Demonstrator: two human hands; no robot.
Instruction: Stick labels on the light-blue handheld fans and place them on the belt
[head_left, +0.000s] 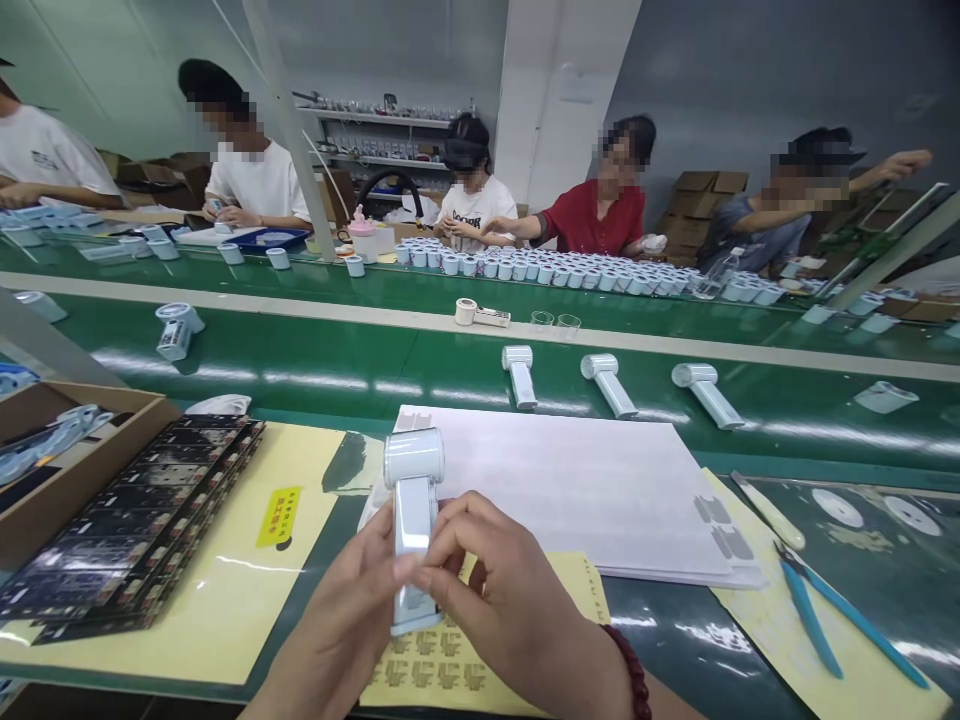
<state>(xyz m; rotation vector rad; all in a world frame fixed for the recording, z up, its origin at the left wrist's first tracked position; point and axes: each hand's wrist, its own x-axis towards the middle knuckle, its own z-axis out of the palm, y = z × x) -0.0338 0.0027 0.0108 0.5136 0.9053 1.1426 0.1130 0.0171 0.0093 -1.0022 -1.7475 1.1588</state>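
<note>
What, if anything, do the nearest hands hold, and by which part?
The left hand holds a pale device by its handle; the right hand may too.

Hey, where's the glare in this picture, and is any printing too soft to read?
In the head view, glare streaks the green belt and spots the dark tabletop at right; the held pale device catches highlights; the yellow sheet beneath it has illegible small print.

The handheld device (pixel 412 505) looks like smooth, glossy plastic. Big white sheets (pixel 555 490) on the shiny bench (pixel 675 610) are plain matt paper, box (pixel 82 480) by its left edge is dull cardboard. Pliers (pixel 807 605) near the right edge: metal nose, smooth plastic grips.
</note>
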